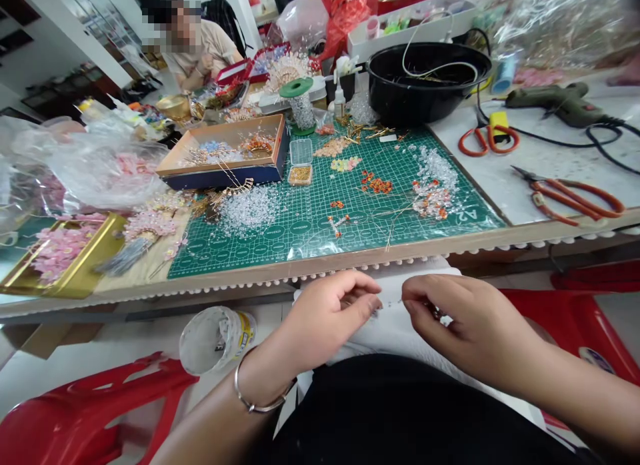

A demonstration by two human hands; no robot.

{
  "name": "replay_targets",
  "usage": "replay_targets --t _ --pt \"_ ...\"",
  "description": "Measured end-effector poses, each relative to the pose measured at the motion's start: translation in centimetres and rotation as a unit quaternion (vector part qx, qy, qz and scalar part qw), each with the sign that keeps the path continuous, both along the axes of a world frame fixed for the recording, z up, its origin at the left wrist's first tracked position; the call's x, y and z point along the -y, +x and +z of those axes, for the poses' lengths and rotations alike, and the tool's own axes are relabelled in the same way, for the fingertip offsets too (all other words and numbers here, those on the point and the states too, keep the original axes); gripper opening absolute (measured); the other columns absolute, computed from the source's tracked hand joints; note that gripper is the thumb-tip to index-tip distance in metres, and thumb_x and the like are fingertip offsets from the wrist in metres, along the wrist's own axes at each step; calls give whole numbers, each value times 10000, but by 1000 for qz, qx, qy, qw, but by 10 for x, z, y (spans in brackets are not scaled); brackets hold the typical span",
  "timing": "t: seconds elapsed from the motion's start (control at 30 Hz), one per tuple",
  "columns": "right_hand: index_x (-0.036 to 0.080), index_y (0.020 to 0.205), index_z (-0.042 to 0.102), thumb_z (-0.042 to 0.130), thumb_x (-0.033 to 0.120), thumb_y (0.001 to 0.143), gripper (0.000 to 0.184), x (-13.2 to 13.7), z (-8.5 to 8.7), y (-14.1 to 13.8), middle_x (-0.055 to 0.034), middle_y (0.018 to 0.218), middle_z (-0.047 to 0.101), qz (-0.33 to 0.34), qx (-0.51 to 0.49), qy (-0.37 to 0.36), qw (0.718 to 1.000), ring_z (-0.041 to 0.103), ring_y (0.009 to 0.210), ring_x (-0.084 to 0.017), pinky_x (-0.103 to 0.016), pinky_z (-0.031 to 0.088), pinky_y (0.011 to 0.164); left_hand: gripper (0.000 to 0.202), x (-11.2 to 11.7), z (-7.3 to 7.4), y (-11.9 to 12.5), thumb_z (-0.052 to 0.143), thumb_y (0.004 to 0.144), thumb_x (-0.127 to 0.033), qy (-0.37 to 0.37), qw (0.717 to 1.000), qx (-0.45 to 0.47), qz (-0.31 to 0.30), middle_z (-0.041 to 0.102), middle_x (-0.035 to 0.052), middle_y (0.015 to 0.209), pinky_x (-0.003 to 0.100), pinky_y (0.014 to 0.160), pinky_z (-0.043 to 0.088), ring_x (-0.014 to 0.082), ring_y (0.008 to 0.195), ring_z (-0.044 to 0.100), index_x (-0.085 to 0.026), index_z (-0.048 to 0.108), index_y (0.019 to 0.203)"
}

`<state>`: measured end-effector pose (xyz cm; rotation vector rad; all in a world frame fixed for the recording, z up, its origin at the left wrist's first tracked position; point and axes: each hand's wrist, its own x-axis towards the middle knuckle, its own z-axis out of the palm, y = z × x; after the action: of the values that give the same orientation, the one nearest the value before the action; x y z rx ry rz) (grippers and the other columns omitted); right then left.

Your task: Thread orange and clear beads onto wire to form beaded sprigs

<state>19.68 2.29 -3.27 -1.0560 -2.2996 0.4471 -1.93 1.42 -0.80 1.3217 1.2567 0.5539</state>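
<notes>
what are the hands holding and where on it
The left hand and right hand pinch a thin wire between their fingertips, one at each end. Too fine to tell more.

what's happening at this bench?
A person seated at the table edge pinches a thin, barely visible wire between the left hand and right hand, held over their lap. Beyond them, clear and orange beads lie scattered on the green cutting mat. Orange-handled pliers lie untouched to the right. Another person sits across the table.
</notes>
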Motion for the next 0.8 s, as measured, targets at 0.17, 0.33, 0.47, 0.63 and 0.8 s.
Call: replay_targets --t 0.17,0.33,0.47,0.63,0.8 --pt "243 761 478 463 125 905 187 0 0 8 54 594 563 -33 -6 -27 999 527 497 -113 -217 415 499 131 -25 -5 -24 585 943 -253 225 949 -210 63 759 -17 944 294 765 502 159 840 685 -252 710 982" --pt "256 772 533 506 235 934 167 2 0 22 42 623 619 -57 -17 -90 994 574 505 -128 -219 469 471 181 -65 -10 -37 532 955 -208 345 865 -348 110 729 13 859 305 700 451 170 749 633 -223 712 938" --pt "256 756 552 512 273 943 193 0 -2 26 35 613 633 -56 -25 -125 990 599 498 -137 -223 496 456 200 -84 -16 -31 538 947 -229 353 851 -379 83 693 55 846 325 713 432 212 797 603 -205 719 864" --pt "251 724 575 528 280 927 210 -4 -5 25 27 583 623 -54 -44 -175 982 594 492 -148 -224 496 437 160 -91 -29 -25 573 901 -176 342 857 -381 52 679 93 911 343 763 437 241 871 591 -179 711 819" --pt "251 723 592 498 264 931 229 -9 -7 22 26 619 643 -40 -30 -211 976 612 533 -145 -217 513 476 203 -93 -29 -27 540 915 -179 321 882 -335 79 660 74 912 321 716 418 194 774 564 -190 657 749"
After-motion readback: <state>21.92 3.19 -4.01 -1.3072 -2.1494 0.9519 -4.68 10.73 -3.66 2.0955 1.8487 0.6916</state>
